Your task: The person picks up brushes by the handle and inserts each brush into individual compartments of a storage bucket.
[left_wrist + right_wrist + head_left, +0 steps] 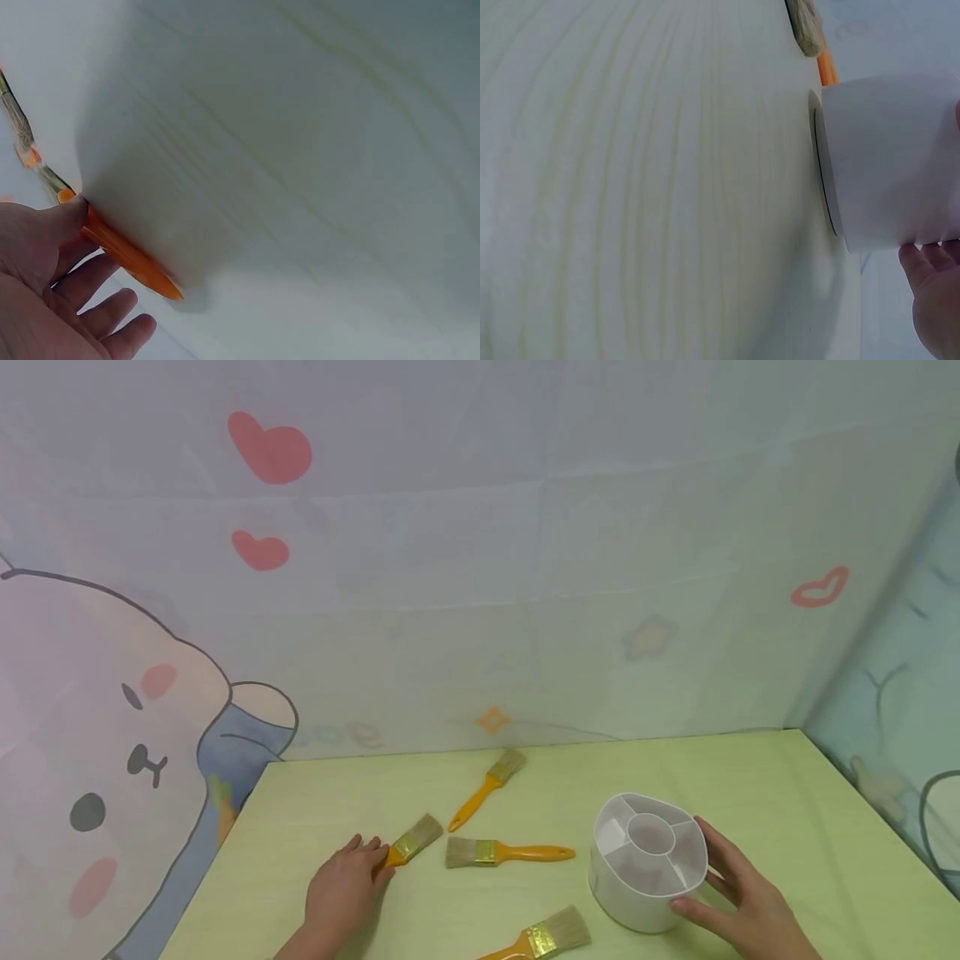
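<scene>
My left hand point(347, 889) pinches the orange handle of a paintbrush point(417, 837) at the left of the table. In the left wrist view the thumb presses one side of that handle point(131, 262), with fingers behind it. The bristles point away to the upper right. At the right, my right hand point(750, 897) grips a white round divided organizer point(637, 897), thumb at its near side and fingers at its far right. Its sections hold nothing visible. The right wrist view shows the organizer's smooth side point(892, 165) and its base close to the tabletop.
Between the hands a paintbrush point(534, 853) lies sideways; another paintbrush point(476, 802) lies behind it. A third paintbrush point(555, 935) lies at the front, its handle cut off by the frame. Behind the pale yellow-green table point(720, 777) hangs a printed curtain point(450, 527).
</scene>
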`<state>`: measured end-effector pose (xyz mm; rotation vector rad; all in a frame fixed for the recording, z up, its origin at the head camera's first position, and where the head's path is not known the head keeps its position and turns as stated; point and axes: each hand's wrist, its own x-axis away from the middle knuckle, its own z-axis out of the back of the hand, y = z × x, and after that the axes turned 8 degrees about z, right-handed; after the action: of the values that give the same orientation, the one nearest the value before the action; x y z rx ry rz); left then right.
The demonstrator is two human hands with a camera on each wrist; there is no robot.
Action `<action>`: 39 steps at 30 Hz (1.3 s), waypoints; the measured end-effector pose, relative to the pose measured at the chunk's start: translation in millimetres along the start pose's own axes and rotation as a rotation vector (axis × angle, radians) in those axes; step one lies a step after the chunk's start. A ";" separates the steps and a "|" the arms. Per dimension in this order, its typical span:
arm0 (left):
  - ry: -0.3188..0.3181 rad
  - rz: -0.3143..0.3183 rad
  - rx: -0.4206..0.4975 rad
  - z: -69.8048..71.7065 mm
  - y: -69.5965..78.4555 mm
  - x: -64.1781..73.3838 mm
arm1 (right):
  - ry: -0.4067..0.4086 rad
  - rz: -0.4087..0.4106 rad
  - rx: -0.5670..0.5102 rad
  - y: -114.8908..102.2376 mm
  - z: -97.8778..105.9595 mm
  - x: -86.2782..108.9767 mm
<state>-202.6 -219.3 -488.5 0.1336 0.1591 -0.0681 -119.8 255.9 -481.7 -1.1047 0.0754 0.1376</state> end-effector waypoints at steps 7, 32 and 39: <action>-0.034 0.045 0.019 1.7 0.6 -6.8 | 0.000 -0.034 0.003 -1.5 0.7 -1.1; 0.082 -0.014 0.149 -5.8 -12.1 -7.3 | -0.009 -0.049 -0.032 0.6 0.2 0.2; 0.194 -0.041 0.189 5.5 -15.7 -5.6 | 0.002 -0.023 -0.015 1.9 0.2 0.5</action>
<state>-208.5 -235.3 -484.2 0.3255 0.3496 -0.1109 -119.7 257.0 -483.4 -1.1207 0.0631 0.1165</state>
